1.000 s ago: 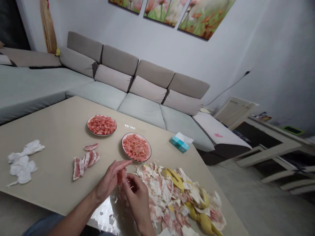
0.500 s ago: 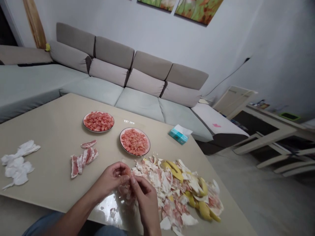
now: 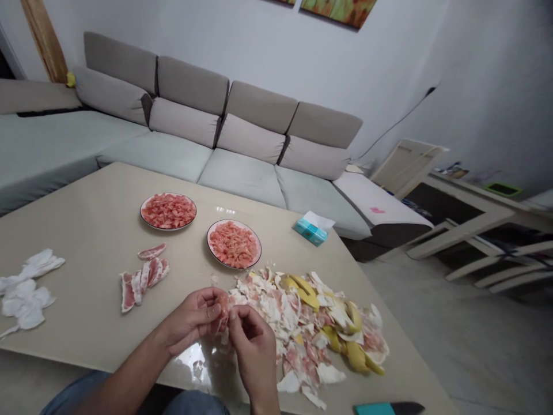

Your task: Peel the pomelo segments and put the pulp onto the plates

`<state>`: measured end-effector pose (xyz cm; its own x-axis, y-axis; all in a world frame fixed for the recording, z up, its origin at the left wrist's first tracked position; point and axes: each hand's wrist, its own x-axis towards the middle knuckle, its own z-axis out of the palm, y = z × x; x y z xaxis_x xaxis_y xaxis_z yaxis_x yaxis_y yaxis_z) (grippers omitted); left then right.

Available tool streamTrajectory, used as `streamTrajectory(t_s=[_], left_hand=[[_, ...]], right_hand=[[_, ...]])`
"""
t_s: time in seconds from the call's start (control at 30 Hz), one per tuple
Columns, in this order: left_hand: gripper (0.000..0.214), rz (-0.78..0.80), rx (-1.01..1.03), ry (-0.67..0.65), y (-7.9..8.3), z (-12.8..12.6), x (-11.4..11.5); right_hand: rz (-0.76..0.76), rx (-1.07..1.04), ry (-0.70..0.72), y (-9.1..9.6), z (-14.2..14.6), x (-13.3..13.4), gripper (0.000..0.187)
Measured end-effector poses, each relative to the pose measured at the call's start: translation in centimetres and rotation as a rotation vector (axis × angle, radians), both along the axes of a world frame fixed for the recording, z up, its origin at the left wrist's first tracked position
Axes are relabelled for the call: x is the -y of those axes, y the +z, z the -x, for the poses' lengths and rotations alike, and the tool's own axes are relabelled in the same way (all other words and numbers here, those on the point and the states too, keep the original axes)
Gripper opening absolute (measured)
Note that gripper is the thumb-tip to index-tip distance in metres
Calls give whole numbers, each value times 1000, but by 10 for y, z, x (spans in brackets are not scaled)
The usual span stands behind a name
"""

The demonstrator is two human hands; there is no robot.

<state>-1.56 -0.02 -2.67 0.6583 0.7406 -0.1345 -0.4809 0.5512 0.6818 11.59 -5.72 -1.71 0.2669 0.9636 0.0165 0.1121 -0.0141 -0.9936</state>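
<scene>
Over the near part of the table, my left hand [image 3: 192, 319] grips a pink pomelo segment [image 3: 223, 304] between thumb and fingers. My right hand [image 3: 256, 344] pinches at the segment's right side with thumb and forefinger; whether a bit of membrane is between them is too small to tell. Right beside my right hand spreads a heap of white pith and membrane [image 3: 280, 311] with yellow peel [image 3: 303, 293]. Left of my hands lie several unpeeled pomelo segments [image 3: 141, 280]. Beyond them stand a left plate [image 3: 142, 218] and a right plate [image 3: 210, 249], both piled with peeled pink pulp.
A knife with a turquoise handle [image 3: 374, 408] lies at the table's near right edge. Crumpled white tissues [image 3: 29, 300] are at the far left, and a blue tissue pack [image 3: 311, 231] is at the back right. Behind the table [image 3: 86, 242] runs a grey sofa [image 3: 242, 173].
My left hand has turned, so more of the segment shows between the fingers. My right fingers are slightly further apart from the left ones. The view has shifted, bringing the knife into sight.
</scene>
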Motion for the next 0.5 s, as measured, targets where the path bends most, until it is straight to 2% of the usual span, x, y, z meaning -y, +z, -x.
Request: streamTrajectory(t_s=[0.1,0.23,0.37,0.5], left_hand=[[29,7,-12,-25,2,0,2],[59,-148,-74,86,1,-4,5],[45,-219,-196,146,-3,-6,3],[35,-216,-244,164,-4,-5,0]], right_hand=[[-11,42,-28,1,0,2,24],[-15,37,-64,5,-2,3,24],[-17,-16,-69,6,-2,3,26],[15,-66,-53,4,-2,3,28]])
